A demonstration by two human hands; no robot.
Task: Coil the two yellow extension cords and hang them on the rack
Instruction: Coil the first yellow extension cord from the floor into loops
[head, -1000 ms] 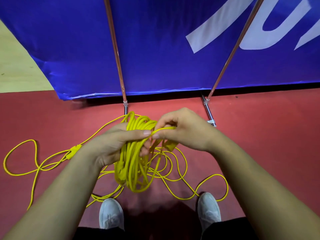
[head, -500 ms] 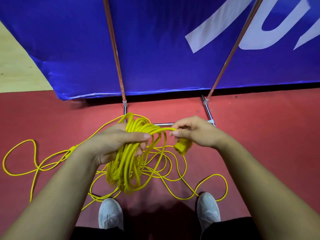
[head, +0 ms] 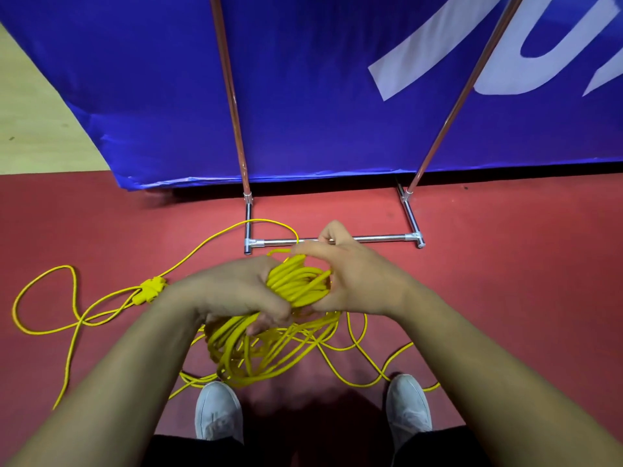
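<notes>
**Cord coil gripped in both hands above the red floor**

Head view: the cord coil is a thick bundle of smooth, round, bright yellow strands, held in the air between the two hands, in front of the rack's foot. Its lower loops hang down in long ovals above a tangle of thin loose cord that sprawls across the floor to the left and right. One chunky yellow plug joint lies on the floor just left of the left wrist. How many separate cords make up the tangle I cannot tell.

The left hand comes in knuckles up, its fingers curled tightly round the bundle from the left. The right hand wraps the bundle from the right, thumb underneath and fingers curled over the top, with one finger raised toward a single thin strand.

The rack has two slanted, coppery, shiny poles and three chrome tubes on the floor forming a U. Behind it hangs a glossy blue banner with big white letters. The floor is matte red, with a pale tan strip at the far left. Two grey fabric shoes stand at the bottom edge.
</notes>
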